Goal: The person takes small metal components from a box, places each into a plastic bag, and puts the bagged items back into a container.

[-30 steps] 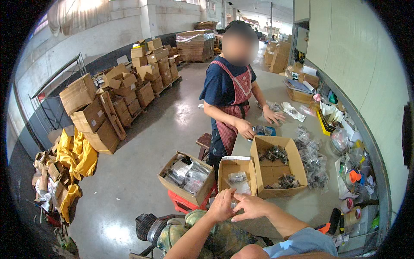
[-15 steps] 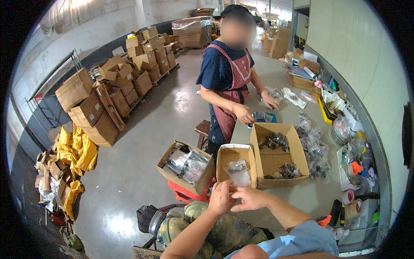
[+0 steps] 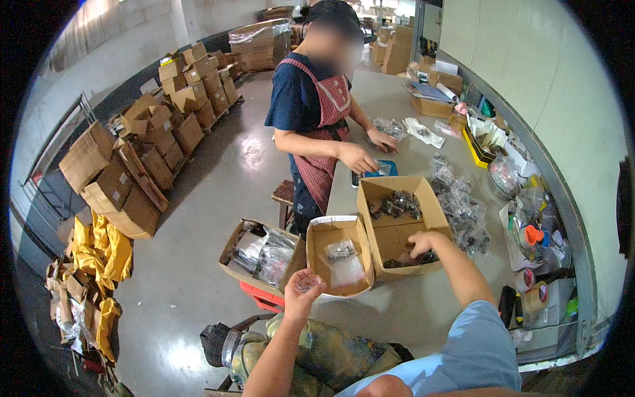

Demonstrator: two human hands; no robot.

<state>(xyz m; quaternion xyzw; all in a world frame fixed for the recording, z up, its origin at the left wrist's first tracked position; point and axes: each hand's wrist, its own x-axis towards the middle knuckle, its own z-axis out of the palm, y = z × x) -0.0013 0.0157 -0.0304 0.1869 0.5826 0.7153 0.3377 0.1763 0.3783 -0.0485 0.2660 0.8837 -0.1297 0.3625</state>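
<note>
My left hand (image 3: pixel 302 299) is closed on a small clear plastic bag (image 3: pixel 308 283), raised in front of the shallow carton. My right hand (image 3: pixel 424 244) reaches into the big open cardboard box (image 3: pixel 444 217), over the nearer pile of small dark parts (image 3: pixel 410 260). Its fingers look bent and apart; their tips are partly hidden among the parts. A second heap of dark parts (image 3: pixel 399 206) lies at the far end of the box. Left of it, the shallow carton (image 3: pixel 368 268) holds flat clear bags (image 3: pixel 346 266).
A carton of filled bags (image 3: pixel 270 255) rests on a red stool (image 3: pixel 261 296). Bagged dark parts (image 3: pixel 463 215) lie right of the big box. Across the table (image 3: pixel 413 156), a co-worker (image 3: pixel 311 119) handles things beside a blue tray (image 3: pixel 383 169). Tape rolls (image 3: pixel 534 296) sit at the right edge.
My hands were together in front of the shallow carton. They have parted: the right moved into the big box, the left stays back with the bag. The whole view has shifted.
</note>
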